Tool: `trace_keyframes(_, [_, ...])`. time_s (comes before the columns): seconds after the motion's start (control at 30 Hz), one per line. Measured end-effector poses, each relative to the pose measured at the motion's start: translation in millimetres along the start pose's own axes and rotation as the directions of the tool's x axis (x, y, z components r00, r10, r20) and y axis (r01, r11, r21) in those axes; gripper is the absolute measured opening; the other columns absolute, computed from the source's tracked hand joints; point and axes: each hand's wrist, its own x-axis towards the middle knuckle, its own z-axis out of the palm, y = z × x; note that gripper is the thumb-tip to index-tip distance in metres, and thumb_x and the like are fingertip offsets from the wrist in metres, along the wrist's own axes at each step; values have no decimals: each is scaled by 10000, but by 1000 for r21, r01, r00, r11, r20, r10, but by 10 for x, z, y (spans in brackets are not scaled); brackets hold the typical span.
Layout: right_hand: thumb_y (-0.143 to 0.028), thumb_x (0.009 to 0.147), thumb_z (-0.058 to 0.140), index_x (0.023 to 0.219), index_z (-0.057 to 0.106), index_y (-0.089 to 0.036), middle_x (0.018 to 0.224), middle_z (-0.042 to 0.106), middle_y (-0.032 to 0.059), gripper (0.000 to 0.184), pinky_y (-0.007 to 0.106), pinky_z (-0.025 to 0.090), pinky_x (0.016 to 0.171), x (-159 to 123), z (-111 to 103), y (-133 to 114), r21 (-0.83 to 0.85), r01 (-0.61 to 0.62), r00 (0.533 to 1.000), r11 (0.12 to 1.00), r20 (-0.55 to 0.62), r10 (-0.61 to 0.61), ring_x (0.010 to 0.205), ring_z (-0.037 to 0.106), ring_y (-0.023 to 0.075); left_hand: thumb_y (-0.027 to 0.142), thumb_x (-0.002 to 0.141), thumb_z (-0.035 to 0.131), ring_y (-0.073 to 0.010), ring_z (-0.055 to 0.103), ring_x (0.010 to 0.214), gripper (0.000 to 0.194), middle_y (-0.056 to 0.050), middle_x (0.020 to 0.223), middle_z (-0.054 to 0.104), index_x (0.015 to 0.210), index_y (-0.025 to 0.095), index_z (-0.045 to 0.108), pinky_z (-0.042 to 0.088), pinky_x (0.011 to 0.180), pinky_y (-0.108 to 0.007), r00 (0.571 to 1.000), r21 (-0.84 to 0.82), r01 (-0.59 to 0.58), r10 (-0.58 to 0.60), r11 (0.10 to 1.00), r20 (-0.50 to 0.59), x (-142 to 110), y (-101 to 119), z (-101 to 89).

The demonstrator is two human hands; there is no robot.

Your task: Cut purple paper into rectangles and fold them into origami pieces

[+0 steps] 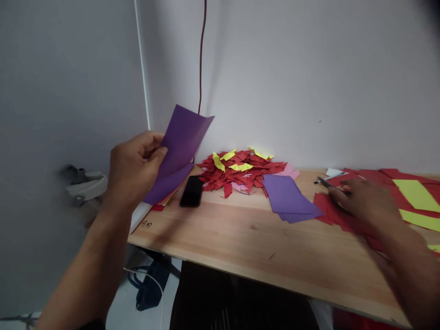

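Note:
My left hand (134, 166) is raised above the table's left end, fingers pinched on a purple paper sheet (178, 149) that bends upward. My right hand (364, 199) lies blurred over red paper sheets (332, 208) at the right, next to a dark slim tool (325, 182), perhaps scissors or a pen; I cannot tell whether its fingers grip it. Between the hands lies a small stack of purple sheets (288, 198) flat on the wooden table (240, 238).
A heap of folded red, yellow and pink paper pieces (242, 172) sits against the white wall. A black phone (191, 191) lies left of it. Yellow sheets (417, 199) rest on red paper at the far right. A red cable (201, 55) hangs down the wall.

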Motion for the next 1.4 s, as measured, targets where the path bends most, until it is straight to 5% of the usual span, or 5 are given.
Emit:
trace_keyframes(0.17, [-508, 874, 465, 1233, 592, -164, 1293, 621, 176, 513, 381, 460, 970, -153, -237, -370, 546, 81, 997, 834, -31, -77, 1122, 597, 301, 234, 731, 753, -142, 651, 671, 177, 23, 723, 674, 905, 226, 721, 523, 613, -244, 992, -442, 123, -116, 888, 43, -205, 322, 13])
trace_keyframes(0.43, [-751, 796, 490, 1313, 528, -269, 1457, 501, 125, 708, 428, 492, 963, -331, -18, -882, 993, -45, 875, 107, 91, -476, 1349, 451, 321, 301, 653, 814, -105, 585, 550, 281, 21, 637, 634, 908, 218, 729, 513, 544, -221, 935, -677, 353, -221, 646, 276, -280, 247, 429])
trace_keyframes(0.6, [-661, 819, 568, 1049, 633, -241, 982, 718, 74, 483, 352, 526, 754, -510, -58, -989, 962, -228, 790, 151, 273, -549, 887, 674, 249, 315, 620, 828, -104, 598, 575, 324, 7, 682, 666, 891, 184, 708, 514, 578, -228, 858, -698, 514, -298, 498, 419, -350, 31, 759])
trace_keyframes(0.77, [-644, 815, 590, 652, 505, -203, 561, 511, -27, 478, 241, 342, 509, -541, -158, -936, 954, -183, 845, 236, 276, -458, 500, 439, 104, 321, 600, 828, -108, 602, 595, 362, -13, 734, 700, 906, 170, 705, 487, 584, -223, 807, -669, 588, -382, 455, 450, -459, -228, 1065])
trace_keyframes(1.4, [-675, 751, 632, 523, 447, -200, 431, 445, -40, 558, 247, 244, 461, -497, -75, -927, 896, -215, 828, 389, 378, -413, 417, 364, 80, 339, 645, 837, -105, 594, 566, 290, -28, 722, 690, 776, 142, 669, 463, 590, -235, 684, -630, 728, -351, 270, 639, -813, -601, 1495])
